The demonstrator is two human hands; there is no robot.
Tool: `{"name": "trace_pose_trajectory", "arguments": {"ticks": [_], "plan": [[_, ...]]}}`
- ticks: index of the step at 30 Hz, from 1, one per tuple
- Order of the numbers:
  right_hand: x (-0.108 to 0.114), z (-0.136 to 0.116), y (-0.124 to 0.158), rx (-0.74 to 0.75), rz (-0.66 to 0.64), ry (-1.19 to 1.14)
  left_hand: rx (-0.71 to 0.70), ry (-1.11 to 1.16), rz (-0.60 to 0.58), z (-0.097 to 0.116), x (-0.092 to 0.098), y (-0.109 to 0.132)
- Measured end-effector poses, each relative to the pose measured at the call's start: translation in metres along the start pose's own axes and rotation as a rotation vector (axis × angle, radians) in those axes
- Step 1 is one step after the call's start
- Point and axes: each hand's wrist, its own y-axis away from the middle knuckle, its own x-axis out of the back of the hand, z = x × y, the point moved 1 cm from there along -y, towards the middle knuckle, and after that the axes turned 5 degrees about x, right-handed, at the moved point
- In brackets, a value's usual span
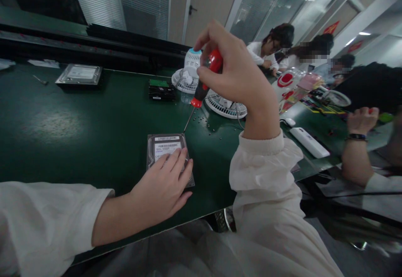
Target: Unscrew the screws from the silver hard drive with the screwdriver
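Note:
A hard drive with a white label lies flat on the green table in front of me. My left hand rests on its lower right part, fingers stretched out and covering some of the label. Above it, my right hand grips a red and black screwdriver by the handle. The screwdriver slants down to the left, its tip at the drive's top right corner. Whether a screw sits under the tip is too small to tell. Several small dark screws are scattered on the table right of the shaft.
Another hard drive lies at the back left, and a black part with a green board at the back middle. White fans stand behind the screws. A white oblong device lies to the right. A co-worker's hand rests farther right.

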Motion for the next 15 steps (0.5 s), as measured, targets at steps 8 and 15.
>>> {"name": "trace_pose_trajectory", "arguments": {"ticks": [8, 15], "plan": [[0.0005, -0.0012, -0.001, -0.027, -0.002, 0.002, -0.004, -0.004, 0.012, -0.0006, -0.0016, -0.0002], [-0.0006, -0.0016, 0.0002, 0.021, -0.02, 0.001, -0.006, 0.004, 0.006, 0.0002, -0.0002, 0.0004]]}}
